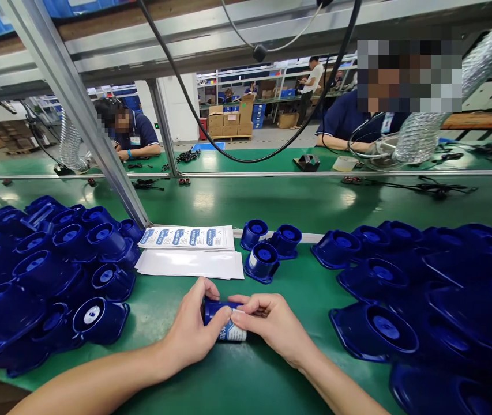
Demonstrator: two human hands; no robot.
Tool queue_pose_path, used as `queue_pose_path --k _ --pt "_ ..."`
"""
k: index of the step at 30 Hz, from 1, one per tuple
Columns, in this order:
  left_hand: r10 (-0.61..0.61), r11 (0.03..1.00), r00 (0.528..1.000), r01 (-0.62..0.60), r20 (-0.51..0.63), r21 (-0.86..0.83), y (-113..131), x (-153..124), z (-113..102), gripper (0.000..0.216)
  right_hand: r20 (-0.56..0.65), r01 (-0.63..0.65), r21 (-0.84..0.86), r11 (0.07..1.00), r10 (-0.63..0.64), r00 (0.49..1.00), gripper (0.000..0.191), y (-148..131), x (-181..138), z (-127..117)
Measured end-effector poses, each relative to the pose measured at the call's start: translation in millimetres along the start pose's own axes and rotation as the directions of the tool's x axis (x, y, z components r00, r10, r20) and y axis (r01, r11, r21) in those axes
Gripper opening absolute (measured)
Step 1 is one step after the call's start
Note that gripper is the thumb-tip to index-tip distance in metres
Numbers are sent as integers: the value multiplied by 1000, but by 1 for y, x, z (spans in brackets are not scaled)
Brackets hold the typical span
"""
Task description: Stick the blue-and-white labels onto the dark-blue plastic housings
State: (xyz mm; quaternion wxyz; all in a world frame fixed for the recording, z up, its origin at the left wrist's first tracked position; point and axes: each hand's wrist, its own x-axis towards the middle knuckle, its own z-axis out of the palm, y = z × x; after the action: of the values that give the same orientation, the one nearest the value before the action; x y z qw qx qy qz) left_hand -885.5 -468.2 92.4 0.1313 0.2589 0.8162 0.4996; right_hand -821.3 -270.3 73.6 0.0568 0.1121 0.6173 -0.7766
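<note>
While a white label [233,332] is pressed around it, a blue horn [216,311] is clamped just above the green table [271,202] by the grip of the left hand [194,331] and the right hand [271,325], label sheets [188,237] lying near.

A dark blue part [222,320] with a white label printed in blue is seen. The bench [289,202] is covered in green. Blue and white printing is shown on the label sheets [187,237].
</note>
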Motion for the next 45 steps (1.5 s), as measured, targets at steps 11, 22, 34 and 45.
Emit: queue_pose_path --k 11,22,34,45 --pt "22 1000 1000 -22 -2 15 8 3 0 17 21 -159 145 977 158 987 73 -3 2 -5" --pt "26 1000 1000 -26 -11 1 11 11 1 16 44 102 -239 966 -94 995 69 -4 -1 -1" --pt "54 997 998 -55 -37 -45 3 7 3 20 132 260 -505 823 -224 966 60 -22 -13 18" --pt "101 994 993 -103 -53 -31 -3 2 6 22 191 32 -185 982 4 982 56 -14 -2 9"
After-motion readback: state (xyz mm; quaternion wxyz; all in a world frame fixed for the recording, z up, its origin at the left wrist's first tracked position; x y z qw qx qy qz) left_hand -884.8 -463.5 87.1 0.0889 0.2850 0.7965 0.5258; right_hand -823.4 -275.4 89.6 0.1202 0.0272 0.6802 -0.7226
